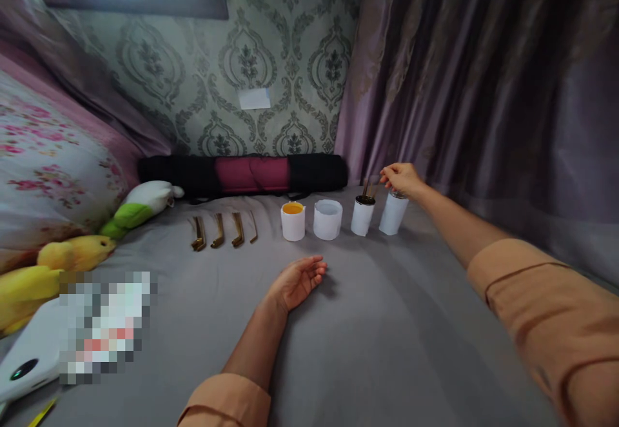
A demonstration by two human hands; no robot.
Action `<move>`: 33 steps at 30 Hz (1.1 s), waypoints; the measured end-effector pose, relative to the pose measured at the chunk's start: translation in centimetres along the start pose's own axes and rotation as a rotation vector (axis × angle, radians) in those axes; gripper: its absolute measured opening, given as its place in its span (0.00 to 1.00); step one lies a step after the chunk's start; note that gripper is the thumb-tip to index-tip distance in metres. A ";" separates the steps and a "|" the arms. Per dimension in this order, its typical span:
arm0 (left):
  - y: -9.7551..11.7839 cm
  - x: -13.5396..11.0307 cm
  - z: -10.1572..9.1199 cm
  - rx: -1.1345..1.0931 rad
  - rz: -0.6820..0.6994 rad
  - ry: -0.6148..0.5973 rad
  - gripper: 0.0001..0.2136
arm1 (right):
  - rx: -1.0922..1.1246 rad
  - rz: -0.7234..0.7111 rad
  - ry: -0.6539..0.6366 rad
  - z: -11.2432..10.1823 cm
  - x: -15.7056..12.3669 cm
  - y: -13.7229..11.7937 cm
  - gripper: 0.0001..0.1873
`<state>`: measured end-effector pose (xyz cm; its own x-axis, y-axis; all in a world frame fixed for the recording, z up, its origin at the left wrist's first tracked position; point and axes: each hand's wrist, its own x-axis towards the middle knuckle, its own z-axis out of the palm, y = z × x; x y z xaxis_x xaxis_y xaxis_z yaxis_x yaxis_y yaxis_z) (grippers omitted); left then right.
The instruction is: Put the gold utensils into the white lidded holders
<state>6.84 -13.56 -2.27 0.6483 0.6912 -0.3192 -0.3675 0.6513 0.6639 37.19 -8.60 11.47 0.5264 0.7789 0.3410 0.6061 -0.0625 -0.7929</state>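
My left hand (297, 282) rests on the grey bedsheet (387, 324), palm turned up and fingers loosely spread, holding nothing. My right hand (400, 178) reaches far forward with fingers pinched over the rightmost white cup (393, 214), touching its top; whether it holds anything is unclear. A row of white paper-wrapped cups stands there: one with yellow contents (293, 220), an open one (327, 219), and one with dark contents and thin sticks (362, 214).
Several curved brass-coloured pieces (220, 231) lie left of the cups. A black and maroon rolled mat (244, 174) lies along the wall. Plush toys (72, 253) and a floral pillow (43, 169) are at left. A purple curtain (483, 72) hangs at right.
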 end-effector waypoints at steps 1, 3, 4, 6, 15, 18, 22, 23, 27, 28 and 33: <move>0.0 0.0 0.0 0.000 -0.001 0.002 0.06 | -0.011 0.001 -0.007 0.1 0.0 0.1 0.08; 0.0 -0.1 0.1 0.001 -0.004 0.007 0.06 | -0.036 0.009 -0.020 0.2 -0.1 0.3 0.08; 0.0 -0.1 0.2 0.002 -0.004 0.008 0.06 | -0.051 0.014 -0.026 0.3 -0.1 0.4 0.09; 0.0 0.0 0.2 0.003 -0.004 0.009 0.06 | -0.081 0.016 -0.037 0.5 -0.1 0.7 0.09; 0.0 0.2 -0.2 0.008 -0.002 0.000 0.05 | -0.127 0.034 -0.057 1.9 0.7 2.0 0.08; 0.0 0.3 -0.2 0.003 -0.002 -0.005 0.05 | -0.126 0.064 -0.031 2.3 0.5 1.9 0.08; 0.0 0.2 -0.1 -0.005 -0.010 -0.005 0.05 | -0.139 0.070 -0.003 2.7 0.2 1.8 0.09; 0.0 0.2 -0.1 -0.005 -0.009 -0.004 0.05 | -0.147 0.066 -0.006 2.7 0.1 1.8 0.09; 0.0 0.2 0.0 0.000 -0.009 -0.005 0.05 | -0.182 0.066 -0.034 3.1 0.0 1.8 0.08; 0.0 0.2 0.0 0.001 -0.009 -0.007 0.05 | -0.187 0.066 -0.040 3.2 0.0 1.7 0.08; 0.1 0.3 0.0 -0.003 -0.012 -0.004 0.06 | -0.188 0.054 -0.049 3.8 0.0 1.6 0.08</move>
<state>6.96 -13.32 -2.31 0.6553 0.6821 -0.3245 -0.3618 0.6605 0.6579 35.86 -6.29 8.31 0.5341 0.8005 0.2720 0.6808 -0.2165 -0.6997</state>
